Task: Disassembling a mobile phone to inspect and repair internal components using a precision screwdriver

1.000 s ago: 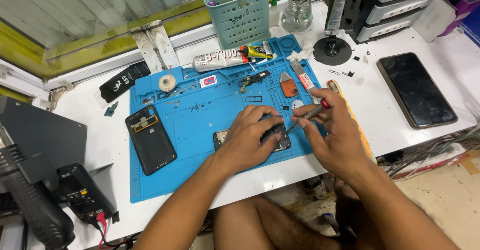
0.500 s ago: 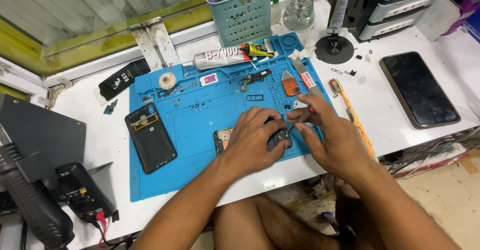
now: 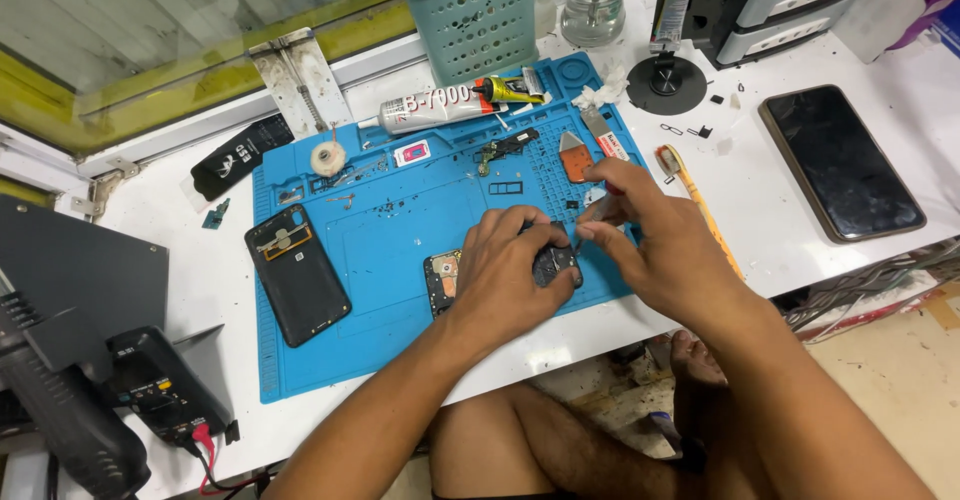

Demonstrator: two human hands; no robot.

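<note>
An opened phone (image 3: 441, 282) lies on the blue work mat (image 3: 400, 230) near its front edge. My left hand (image 3: 515, 275) lies over the phone and presses it down, hiding most of it. My right hand (image 3: 655, 245) pinches a thin metal tool (image 3: 592, 215), with its tip down at the phone's exposed right end (image 3: 555, 263). The two hands touch over the phone.
A black phone back cover (image 3: 297, 273) lies on the mat's left. A glue tube (image 3: 428, 111), small parts and a pry tool (image 3: 575, 157) sit at the mat's back. A second phone (image 3: 840, 160) lies right. A green basket (image 3: 470, 15), bottle (image 3: 592, 0) and meter (image 3: 160, 385) surround.
My right hand has moved left and down, bringing the tool tip onto the phone's right end. My left hand has stayed on the phone.
</note>
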